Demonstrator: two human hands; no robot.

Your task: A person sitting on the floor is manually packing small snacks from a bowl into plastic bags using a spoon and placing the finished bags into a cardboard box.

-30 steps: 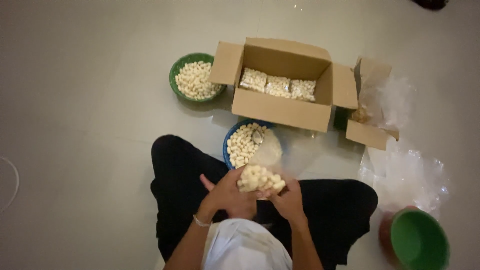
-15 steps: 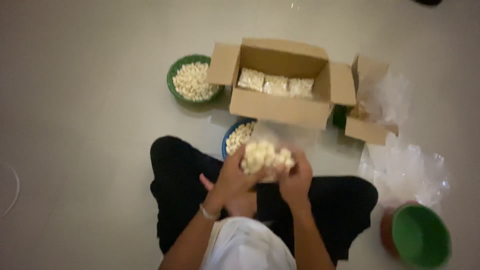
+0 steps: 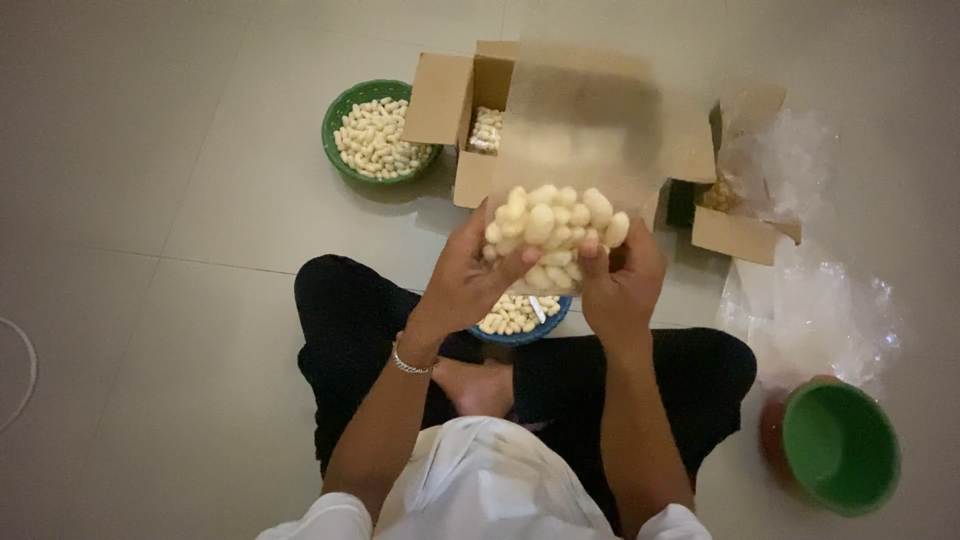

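Head view: clear bag of pale puffed snacks (image 3: 553,235) raised chest-high above blue basket (image 3: 520,322), in front of open cardboard box (image 3: 560,130). Left hand (image 3: 470,280) cupping its left side, right hand (image 3: 620,285) its right; fingers (image 3: 500,268) clamped on bag's lower edge. Green basket (image 3: 375,143) of snacks far left.

A clear bag (image 3: 556,235) of pale oblong snacks sits at centre, held up by the left hand (image 3: 468,282) and right hand (image 3: 622,285). At 12 o'clock an open brown carton (image 3: 470,130) holds filled packets (image 3: 486,130). At 2 o'clock stands a smaller brown box (image 3: 738,235), with loose clear bags (image 3: 815,320) at 3 o'clock.
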